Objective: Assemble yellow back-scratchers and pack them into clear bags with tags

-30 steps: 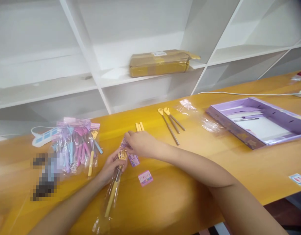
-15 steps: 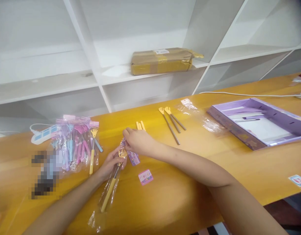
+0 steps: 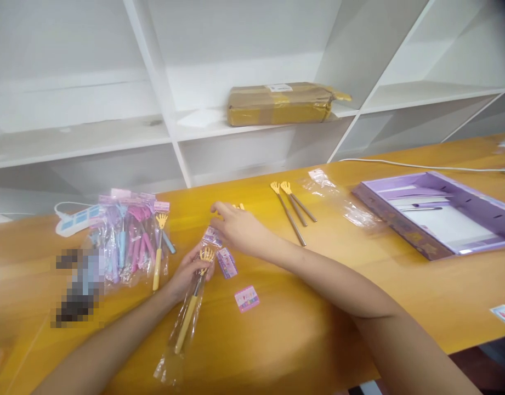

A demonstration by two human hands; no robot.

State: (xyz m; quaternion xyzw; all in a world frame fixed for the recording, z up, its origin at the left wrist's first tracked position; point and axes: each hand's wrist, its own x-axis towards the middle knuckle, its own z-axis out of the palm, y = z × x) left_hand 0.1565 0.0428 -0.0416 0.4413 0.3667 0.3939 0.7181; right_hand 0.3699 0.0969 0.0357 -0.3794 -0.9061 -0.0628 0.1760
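Left hand (image 3: 193, 272) gripping a bagged scratcher (image 3: 187, 322), right hand (image 3: 234, 228) half-curled, hold unclear, we're seemingly packaging, steadiness needed next.

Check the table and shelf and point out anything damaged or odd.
The cardboard box on the shelf looks torn or unsealed: a ragged flap juts from its right end. At the table's left, a pixelated patch hides whatever lies there. The bagged yellow back scratcher in the left hand shows no obvious damage.
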